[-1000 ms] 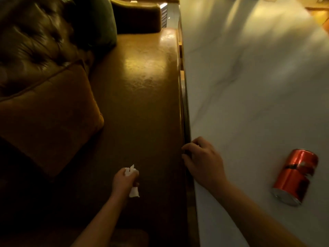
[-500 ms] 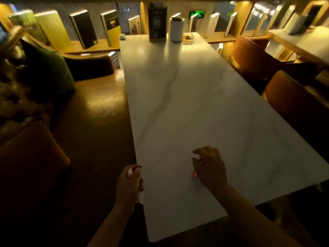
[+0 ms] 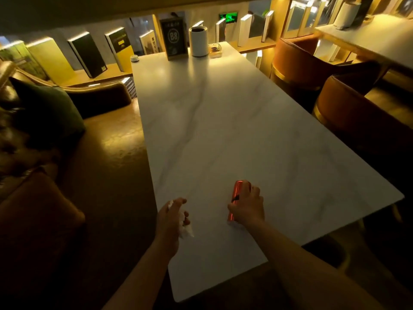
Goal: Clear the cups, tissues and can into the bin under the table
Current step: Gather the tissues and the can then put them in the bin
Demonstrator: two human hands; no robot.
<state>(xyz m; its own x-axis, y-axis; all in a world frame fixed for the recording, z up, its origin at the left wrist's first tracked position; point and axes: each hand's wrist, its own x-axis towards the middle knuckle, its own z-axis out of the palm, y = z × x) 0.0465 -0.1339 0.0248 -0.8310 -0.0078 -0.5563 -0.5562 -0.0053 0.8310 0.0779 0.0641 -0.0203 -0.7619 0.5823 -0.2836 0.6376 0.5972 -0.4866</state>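
Observation:
A red drink can lies on its side on the white marble table, near the front end. My right hand is wrapped over the can from the right. My left hand hovers at the table's left edge, closed on a crumpled white tissue that sticks out below the fingers. No bin shows in this view.
At the table's far end stand a number sign, a white cylinder container, a small glass dish and a small round object. A brown leather sofa with cushions runs along the left. Orange chairs stand on the right.
My view has swung up from the sofa to take in the whole table. My right hand left the table edge and closed on the can. My left hand rose with the tissue to table height.

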